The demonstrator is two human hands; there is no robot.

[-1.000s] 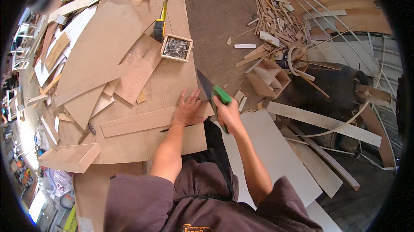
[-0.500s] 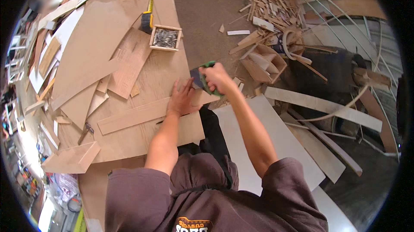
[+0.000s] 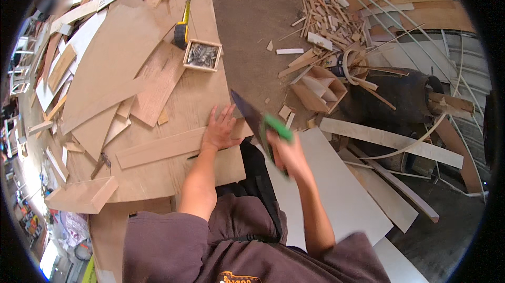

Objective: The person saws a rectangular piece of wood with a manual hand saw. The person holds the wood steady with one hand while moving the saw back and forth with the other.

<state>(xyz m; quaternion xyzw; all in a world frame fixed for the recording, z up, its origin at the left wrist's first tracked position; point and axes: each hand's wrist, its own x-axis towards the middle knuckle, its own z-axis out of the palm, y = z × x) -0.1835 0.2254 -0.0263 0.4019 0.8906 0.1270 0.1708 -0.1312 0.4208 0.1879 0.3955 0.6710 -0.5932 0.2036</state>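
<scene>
My left hand (image 3: 219, 130) lies flat with fingers spread on a long narrow wooden strip (image 3: 158, 148), pressing it to the plywood worktop (image 3: 202, 93). In my right hand (image 3: 289, 154) is a handsaw (image 3: 248, 110) with a green and black handle, its dark blade reaching up and left to the worktop's right edge. The blade crosses by the strip's right end; whether its teeth touch the wood cannot be made out. Under my left wrist a thin dark stick-like thing (image 3: 193, 156) pokes out.
Beyond my left hand sit a wooden box of nails (image 3: 202, 55) and a yellow-black tape measure (image 3: 182, 31). Plywood offcuts (image 3: 105, 62) cover the left side, near a hammer (image 3: 100, 166) and a wooden block (image 3: 84, 194). A white panel (image 3: 326, 183) and scrap wood (image 3: 321, 9) lie right.
My right hand has drawn the saw back toward me and slightly right, so more of its blade shows. My left hand stays on the strip, its fingers a little more spread.
</scene>
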